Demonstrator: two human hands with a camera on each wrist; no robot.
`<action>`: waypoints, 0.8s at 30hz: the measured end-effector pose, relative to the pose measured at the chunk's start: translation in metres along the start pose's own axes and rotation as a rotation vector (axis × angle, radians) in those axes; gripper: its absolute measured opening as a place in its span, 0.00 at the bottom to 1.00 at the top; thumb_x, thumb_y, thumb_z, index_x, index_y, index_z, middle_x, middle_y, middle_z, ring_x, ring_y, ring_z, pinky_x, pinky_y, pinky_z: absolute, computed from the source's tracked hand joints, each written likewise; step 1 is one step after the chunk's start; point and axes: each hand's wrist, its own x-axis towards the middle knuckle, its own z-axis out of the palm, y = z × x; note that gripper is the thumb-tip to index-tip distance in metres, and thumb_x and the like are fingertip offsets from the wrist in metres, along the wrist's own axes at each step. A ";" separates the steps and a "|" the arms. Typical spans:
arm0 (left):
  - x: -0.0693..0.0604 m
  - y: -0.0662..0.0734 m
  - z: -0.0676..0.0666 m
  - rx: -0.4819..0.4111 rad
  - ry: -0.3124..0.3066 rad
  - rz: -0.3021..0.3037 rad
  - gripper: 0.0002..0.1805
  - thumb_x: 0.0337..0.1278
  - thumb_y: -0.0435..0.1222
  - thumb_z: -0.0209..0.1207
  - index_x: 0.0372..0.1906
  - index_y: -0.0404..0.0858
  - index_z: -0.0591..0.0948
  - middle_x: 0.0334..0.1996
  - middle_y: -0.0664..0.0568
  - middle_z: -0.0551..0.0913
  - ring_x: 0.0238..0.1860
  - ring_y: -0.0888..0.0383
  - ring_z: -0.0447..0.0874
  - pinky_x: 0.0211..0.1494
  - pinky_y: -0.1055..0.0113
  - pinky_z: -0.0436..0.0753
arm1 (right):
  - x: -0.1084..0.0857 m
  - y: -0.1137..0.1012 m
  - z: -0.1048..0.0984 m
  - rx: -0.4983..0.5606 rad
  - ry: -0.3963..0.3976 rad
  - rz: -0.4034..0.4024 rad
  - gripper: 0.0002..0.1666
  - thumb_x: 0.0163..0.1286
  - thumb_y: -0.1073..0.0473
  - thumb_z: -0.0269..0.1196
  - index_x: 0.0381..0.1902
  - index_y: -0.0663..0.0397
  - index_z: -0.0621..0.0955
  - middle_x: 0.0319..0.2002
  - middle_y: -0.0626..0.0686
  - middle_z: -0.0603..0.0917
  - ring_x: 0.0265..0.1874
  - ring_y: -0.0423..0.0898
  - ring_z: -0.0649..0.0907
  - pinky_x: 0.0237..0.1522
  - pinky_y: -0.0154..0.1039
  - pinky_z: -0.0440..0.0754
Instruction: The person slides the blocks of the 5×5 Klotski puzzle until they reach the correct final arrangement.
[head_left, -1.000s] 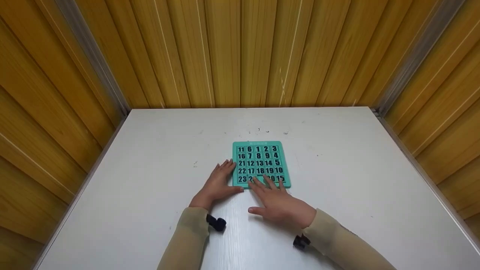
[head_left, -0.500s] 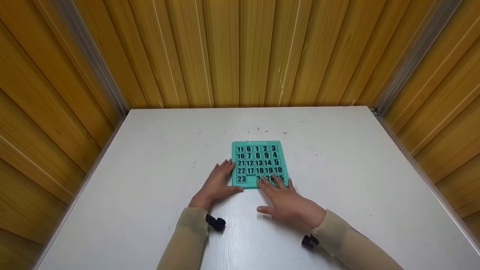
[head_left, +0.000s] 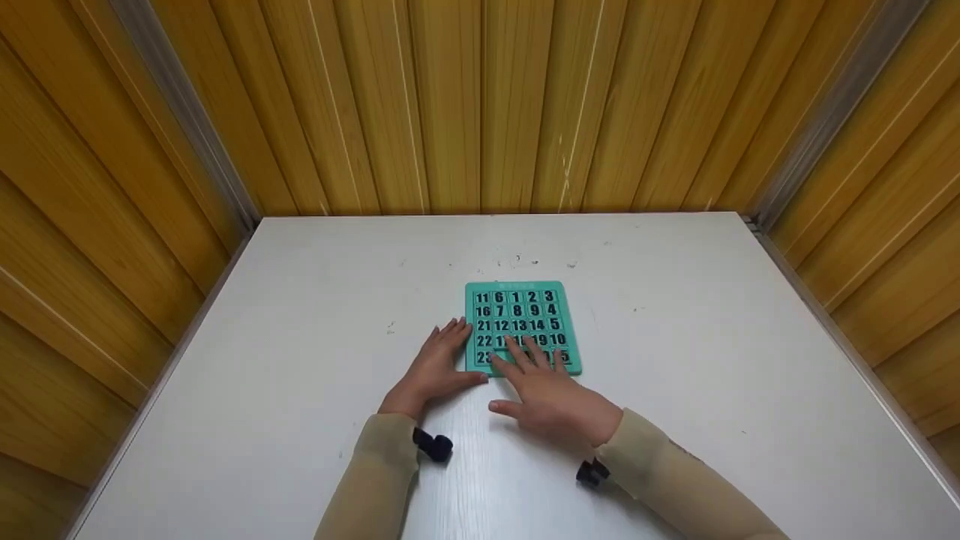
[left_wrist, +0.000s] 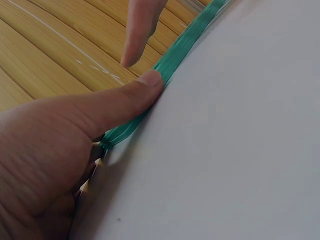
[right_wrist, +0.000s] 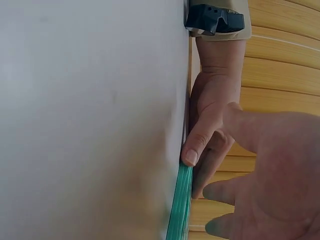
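A green sliding number puzzle lies flat on the white table, its black-numbered tiles in rows. My left hand holds its near left corner, fingers along the left side and thumb against the near edge. In the left wrist view the thumb presses on the green rim. My right hand is spread over the lower rows, with its fingertips at the tiles and its thumb off the board. A gap shows in the bottom row, right of tile 23. Fingers partly cover 17, 18 and bottom-row tiles; whether each fingertip touches is unclear.
The white table reaches around the puzzle on all sides. Yellow wood-look panels enclose its back and both sides. Black wrist cameras sit on the left sleeve and the right sleeve.
A bottom-row tile slid right, shifting the gap from the third column to the second. My right hand moved right with it, then back left and slightly farther up the board. The left hand stayed put.
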 end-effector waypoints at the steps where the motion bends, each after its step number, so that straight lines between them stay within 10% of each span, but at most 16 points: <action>1: 0.000 0.000 0.000 0.008 0.001 0.007 0.53 0.51 0.53 0.74 0.79 0.38 0.64 0.81 0.45 0.60 0.84 0.47 0.50 0.89 0.49 0.45 | 0.002 -0.002 0.000 0.000 0.000 -0.001 0.48 0.75 0.29 0.52 0.84 0.38 0.53 0.86 0.52 0.38 0.84 0.59 0.37 0.80 0.74 0.37; 24: -0.002 0.001 -0.001 -0.015 0.002 0.020 0.54 0.51 0.53 0.75 0.79 0.38 0.63 0.81 0.44 0.59 0.84 0.47 0.50 0.89 0.48 0.45 | -0.004 0.019 0.000 -0.007 -0.012 0.059 0.46 0.75 0.28 0.51 0.83 0.31 0.53 0.85 0.53 0.38 0.84 0.61 0.36 0.80 0.73 0.36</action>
